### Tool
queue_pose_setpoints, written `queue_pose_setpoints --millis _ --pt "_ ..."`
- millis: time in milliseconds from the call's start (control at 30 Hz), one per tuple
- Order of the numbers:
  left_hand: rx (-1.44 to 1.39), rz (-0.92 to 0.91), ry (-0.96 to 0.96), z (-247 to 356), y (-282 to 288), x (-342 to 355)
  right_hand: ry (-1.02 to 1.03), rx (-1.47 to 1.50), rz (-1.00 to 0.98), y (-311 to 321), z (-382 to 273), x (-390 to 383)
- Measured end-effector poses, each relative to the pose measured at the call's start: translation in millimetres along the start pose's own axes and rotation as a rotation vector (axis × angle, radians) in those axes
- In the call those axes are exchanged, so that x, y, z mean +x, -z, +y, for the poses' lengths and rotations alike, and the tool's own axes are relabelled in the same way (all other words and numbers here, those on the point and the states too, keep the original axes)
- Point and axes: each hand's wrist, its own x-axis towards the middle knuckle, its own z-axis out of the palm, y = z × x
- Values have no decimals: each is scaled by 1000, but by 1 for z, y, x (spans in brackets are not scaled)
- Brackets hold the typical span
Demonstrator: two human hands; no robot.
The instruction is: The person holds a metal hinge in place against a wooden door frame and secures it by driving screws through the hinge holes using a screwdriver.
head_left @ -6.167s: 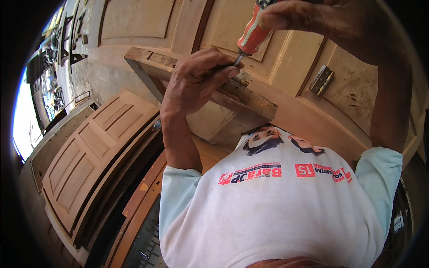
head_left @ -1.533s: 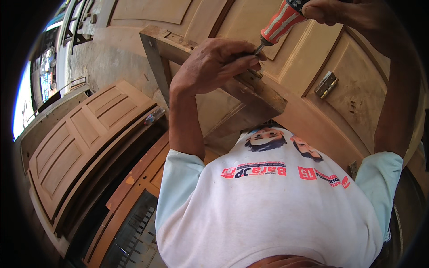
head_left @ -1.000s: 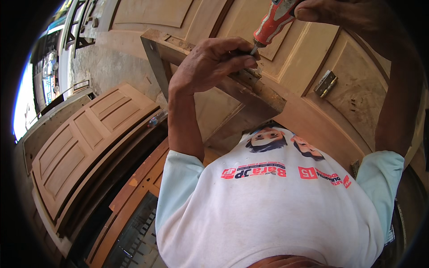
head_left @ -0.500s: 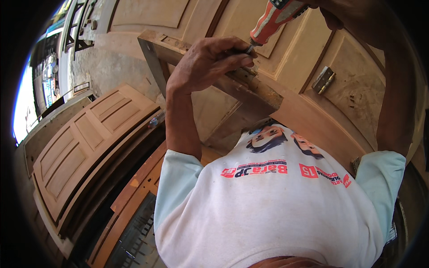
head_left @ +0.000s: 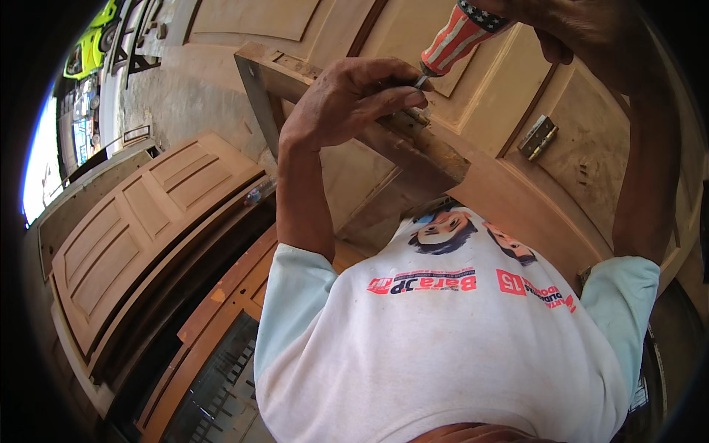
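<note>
A screwdriver (head_left: 459, 38) with a red-and-white striped handle and a starred dark end slants down at the upper middle. My right hand (head_left: 569, 26) is closed round the handle's upper end, partly cut off by the top edge. The thumb and fingers of my left hand (head_left: 354, 100) pinch the short metal shaft near its tip; any screw there is hidden. Under that hand lies a wooden frame piece (head_left: 425, 159), with a brass-coloured hinge (head_left: 417, 117) at its edge. A second hinge (head_left: 538, 138) rests on the wooden door panel (head_left: 583, 125) to the right.
Panelled wooden doors (head_left: 140, 229) lean in a stack at the left, with an orange-brown frame with glass (head_left: 199, 354) nearer me. A small clear plastic item (head_left: 257, 193) sits on the stack's edge. A bright green vehicle (head_left: 88, 48) shows outside at the far upper left.
The screwdriver's handle has turned, so its stripes and stars show differently. My right hand has shifted a little with it. My left hand keeps its pinch. The green vehicle has come into view.
</note>
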Motion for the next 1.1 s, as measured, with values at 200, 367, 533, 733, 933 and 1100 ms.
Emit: queue_pose_setpoints --millis 200,367,533,733,933,1100 --pt "88 52 82 3 2 -9 57 33 340 -52 5 15" --pt "144 -12 62 2 1 4 -149 39 -11 7 -13 7" --pt "97 3 57 7 2 0 -37 17 50 -7 -7 2" --pt "23 86 43 -1 5 -11 131 -127 281 -47 -8 -3" --pt "-23 1004 -298 -39 -1 -9 44 1 -396 28 -4 6" --pt "464 1017 -355 -56 -4 -9 271 -98 103 -38 11 1"
